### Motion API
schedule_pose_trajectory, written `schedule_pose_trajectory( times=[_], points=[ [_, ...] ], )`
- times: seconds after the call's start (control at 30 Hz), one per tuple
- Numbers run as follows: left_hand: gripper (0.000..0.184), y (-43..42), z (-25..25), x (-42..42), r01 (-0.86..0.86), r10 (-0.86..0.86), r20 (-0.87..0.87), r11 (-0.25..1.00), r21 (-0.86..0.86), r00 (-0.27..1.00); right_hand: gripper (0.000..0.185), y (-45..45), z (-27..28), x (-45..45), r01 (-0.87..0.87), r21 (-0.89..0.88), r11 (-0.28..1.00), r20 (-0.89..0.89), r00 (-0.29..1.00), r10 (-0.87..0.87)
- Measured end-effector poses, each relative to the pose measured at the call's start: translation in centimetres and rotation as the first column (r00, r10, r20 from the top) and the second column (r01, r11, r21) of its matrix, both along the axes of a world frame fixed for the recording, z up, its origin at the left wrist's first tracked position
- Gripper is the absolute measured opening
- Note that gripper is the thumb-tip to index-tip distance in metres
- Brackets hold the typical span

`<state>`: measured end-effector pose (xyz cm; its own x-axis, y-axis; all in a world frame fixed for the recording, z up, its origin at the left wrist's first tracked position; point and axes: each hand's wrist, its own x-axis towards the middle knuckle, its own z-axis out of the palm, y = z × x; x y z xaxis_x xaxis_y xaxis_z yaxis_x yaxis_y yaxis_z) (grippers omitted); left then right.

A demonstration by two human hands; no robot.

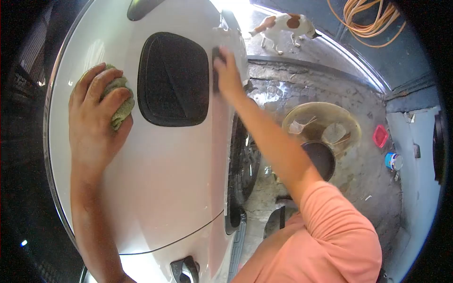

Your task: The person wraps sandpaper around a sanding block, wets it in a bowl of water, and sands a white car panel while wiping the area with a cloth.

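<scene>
The white car body panel [155,179] fills the left and middle of the head view, with a dark rounded panel [174,80] set into it. My left hand [96,111] rests on the car left of this dark panel, its fingers curled around a green cloth [123,113]. On the other side, my right hand [229,73] is blurred by motion and closed on a dark block [216,70] against the car's side. The block's exact kind cannot be made out. A dark door handle [184,270] shows at the bottom.
On the wet floor stands a wide basin [356,127] with things in it, beside a dark round container [321,160]. A pink-red tray [380,136] and a blue can [391,161] lie further right. A dog [285,26] stands at the back, near a coiled orange hose [368,19].
</scene>
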<state>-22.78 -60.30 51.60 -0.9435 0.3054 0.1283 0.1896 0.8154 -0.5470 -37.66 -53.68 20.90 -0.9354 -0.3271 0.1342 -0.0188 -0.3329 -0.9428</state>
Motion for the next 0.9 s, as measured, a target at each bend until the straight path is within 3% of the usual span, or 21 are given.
schedule_pose_trajectory(
  times=[0.1, 0.13, 0.17, 0.27, 0.33, 0.43, 0.5, 0.57, 0.6, 0.63, 0.73, 0.77, 0.9],
  points=[
    [0.039, 0.0, -0.2, -0.1, -0.009, 0.009, 0.000, 1.000, -0.008, 1.000, 0.051, 3.7, -0.9, 11.3, -0.042, -0.043, 0.998, -0.058, 0.998, 0.040],
    [0.039, 0.0, -0.2, -0.2, -0.011, 0.011, 0.001, 1.000, -0.008, 1.000, 0.052, 4.8, -2.3, 14.7, -0.038, -0.020, 0.999, -0.190, 0.981, 0.034],
    [0.038, 0.0, -0.1, -0.3, -0.010, 0.010, 0.013, 1.000, 0.001, 1.000, 0.051, 5.2, -2.8, 16.3, -0.018, -0.123, 0.992, -0.221, 0.975, -0.010],
    [0.037, 0.0, 0.1, -0.1, -0.015, 0.014, 0.031, 1.000, 0.026, 0.999, 0.049, 3.6, -2.4, 11.2, -0.036, -0.011, 0.999, -0.044, 0.998, 0.035],
    [0.038, 0.2, 0.2, 0.0, -0.019, 0.018, 0.027, 1.000, 0.023, 0.999, 0.049, 1.3, -0.8, 3.4, -0.008, -0.064, 0.998, 0.099, 0.995, 0.015],
    [0.040, 0.3, 0.1, -0.1, -0.030, 0.030, 0.030, 0.999, 0.025, 0.999, 0.053, -0.2, -0.8, -2.3, 0.043, 0.017, 0.999, -0.054, 0.998, -0.042],
    [0.041, 0.1, 0.2, 0.0, -0.029, 0.029, 0.031, 0.999, 0.020, 0.999, 0.054, 0.5, -0.8, 0.8, 0.064, 0.044, 0.997, -0.073, 0.995, -0.061],
    [0.043, -0.1, 0.1, 0.0, -0.028, 0.027, 0.032, 0.999, 0.020, 0.999, 0.055, 3.2, -0.7, 8.7, -0.043, 0.044, 0.998, 0.023, 0.999, 0.042],
    [0.043, -0.2, 0.0, 0.0, -0.026, 0.025, 0.036, 0.999, 0.021, 0.999, 0.055, 4.8, -1.3, 13.1, -0.057, 0.001, 0.998, -0.032, 0.998, 0.057],
    [0.044, -0.3, 0.0, -0.1, -0.023, 0.023, 0.038, 1.000, 0.019, 0.999, 0.055, 5.5, -3.4, 16.5, -0.008, 0.043, 0.999, -0.215, 0.976, 0.017],
    [0.044, -0.1, 0.2, -0.1, -0.024, 0.022, 0.049, 0.999, 0.026, 0.999, 0.053, 4.9, -2.9, 14.9, 0.001, 0.053, 0.999, -0.149, 0.989, 0.007],
    [0.043, 0.0, 0.3, -0.1, -0.017, 0.016, 0.051, 0.999, 0.027, 0.999, 0.050, 3.6, -1.7, 11.5, 0.012, 0.011, 1.000, -0.003, 1.000, -0.011],
    [0.039, 0.0, 0.3, 0.0, 0.015, -0.015, 0.054, 1.000, 0.015, 0.998, 0.048, -0.5, 0.7, -3.2, 0.056, 0.048, 0.997, 0.034, 0.998, -0.058]
  ],
)
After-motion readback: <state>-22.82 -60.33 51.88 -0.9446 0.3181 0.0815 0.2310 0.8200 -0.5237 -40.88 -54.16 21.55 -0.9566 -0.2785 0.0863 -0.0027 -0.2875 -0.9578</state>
